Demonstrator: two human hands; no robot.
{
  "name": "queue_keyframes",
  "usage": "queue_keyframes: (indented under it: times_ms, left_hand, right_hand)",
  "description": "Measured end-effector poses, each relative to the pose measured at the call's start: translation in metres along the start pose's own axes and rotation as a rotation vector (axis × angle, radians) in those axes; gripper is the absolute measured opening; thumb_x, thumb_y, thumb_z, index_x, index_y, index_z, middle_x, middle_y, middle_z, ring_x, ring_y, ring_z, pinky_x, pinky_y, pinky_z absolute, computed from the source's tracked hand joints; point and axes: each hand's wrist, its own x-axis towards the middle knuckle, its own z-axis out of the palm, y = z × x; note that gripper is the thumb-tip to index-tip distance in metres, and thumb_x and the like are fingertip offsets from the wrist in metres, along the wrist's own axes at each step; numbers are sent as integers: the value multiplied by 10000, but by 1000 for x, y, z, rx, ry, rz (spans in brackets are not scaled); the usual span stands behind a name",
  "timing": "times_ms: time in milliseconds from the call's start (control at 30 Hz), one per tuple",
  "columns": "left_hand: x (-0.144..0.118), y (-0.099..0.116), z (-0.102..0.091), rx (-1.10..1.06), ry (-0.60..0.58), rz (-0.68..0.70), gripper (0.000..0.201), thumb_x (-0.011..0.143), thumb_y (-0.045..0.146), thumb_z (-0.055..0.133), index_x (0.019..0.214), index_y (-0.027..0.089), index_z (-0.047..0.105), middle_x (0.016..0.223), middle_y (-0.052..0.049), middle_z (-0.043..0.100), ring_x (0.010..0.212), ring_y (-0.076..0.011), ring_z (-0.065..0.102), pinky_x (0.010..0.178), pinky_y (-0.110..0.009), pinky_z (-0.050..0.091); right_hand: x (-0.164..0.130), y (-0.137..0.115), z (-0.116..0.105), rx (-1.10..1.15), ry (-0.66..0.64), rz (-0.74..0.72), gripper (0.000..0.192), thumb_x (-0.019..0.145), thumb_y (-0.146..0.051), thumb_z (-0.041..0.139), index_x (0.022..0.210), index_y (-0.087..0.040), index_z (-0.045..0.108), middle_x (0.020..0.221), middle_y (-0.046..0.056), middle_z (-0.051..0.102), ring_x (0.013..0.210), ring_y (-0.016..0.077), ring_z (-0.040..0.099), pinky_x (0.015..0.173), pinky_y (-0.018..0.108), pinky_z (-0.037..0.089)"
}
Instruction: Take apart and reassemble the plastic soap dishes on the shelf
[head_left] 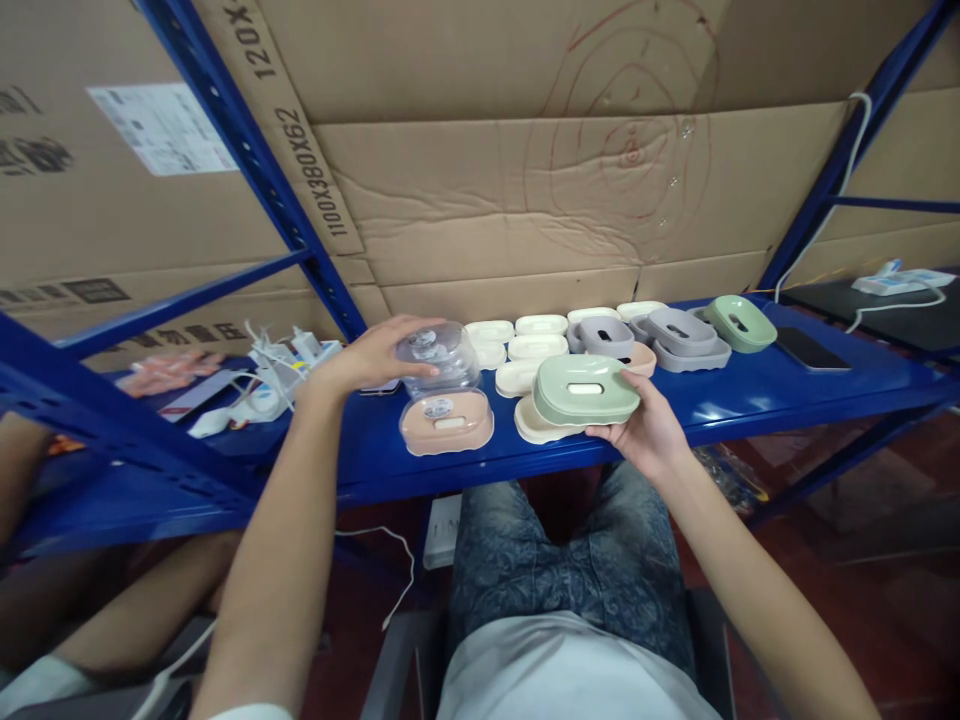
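My left hand (pixel 386 352) grips a clear plastic cover (pixel 442 350) with a round label, thumb at its front and fingers over the far side. More clear covers seem stacked beneath it. Just in front lies a pink oval soap dish (pixel 448 424) under a clear labelled cover. In my right hand (pixel 641 425) is a light green oval soap dish (pixel 586 390) with a slot in its middle, held by its right end. Under the green dish, a cream tray (pixel 536 425) is partly hidden. Several cream trays (pixel 538 347) stand behind.
Grey dishes (pixel 679 335), another green dish (pixel 741 322) and a dark phone (pixel 811 349) lie to the right on the blue shelf (pixel 757 400). White cables and chargers (pixel 274 375) are at left, beyond a blue post. Another person's arm (pixel 161 590) shows at lower left.
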Motion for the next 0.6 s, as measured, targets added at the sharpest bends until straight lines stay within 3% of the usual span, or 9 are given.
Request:
queue_keyframes:
  times_ms: [167, 300, 367, 467, 600]
  left_hand:
    - [-7, 17, -1, 17, 181, 45, 863, 839, 717, 780, 1566, 276, 631, 1535, -141, 656, 1384, -371, 619, 1192, -539, 488]
    - [-14, 60, 17, -54, 330, 183, 800, 862, 645, 835, 1557, 299, 644, 1525, -108, 650, 1403, -351, 601, 1253, -535, 434]
    - [-17, 88, 35, -151, 311, 268, 797, 817, 604, 905, 1524, 312, 681, 1469, -101, 661, 1363, -345, 619, 1236, -510, 448]
    - [-18, 125, 67, -340, 208, 288, 725, 783, 518, 961, 1455, 351, 747, 1438, -89, 678, 1357, -365, 611, 1261, -510, 411]
    - [-14, 147, 100, -463, 132, 312, 679, 752, 431, 991, 1397, 356, 793, 1344, -101, 681, 1282, -377, 636, 1222, -522, 442]
  right_hand:
    - [1, 5, 2, -33, -7, 2, 349, 1030, -357, 626, 1316, -178, 711, 1047, 91, 854, 735, 242, 801, 538, 375, 713]
    - [0, 13, 8, -52, -16, -22, 381, 1073, -474, 617, 1340, -216, 704, 1138, 89, 853, 772, 247, 817, 532, 374, 710]
    - [0, 17, 10, -62, -22, -33, 437, 1074, -562, 621, 1326, -216, 711, 1167, 98, 849, 812, 257, 828, 539, 376, 711]
    - [-1, 23, 11, -92, -34, -41, 528, 1064, -653, 610, 1324, -207, 722, 1176, 117, 845, 846, 269, 833, 560, 383, 714]
    - [-2, 27, 12, -87, -30, -77, 534, 1100, -649, 541, 1352, -219, 731, 1180, 101, 847, 855, 248, 825, 567, 338, 694]
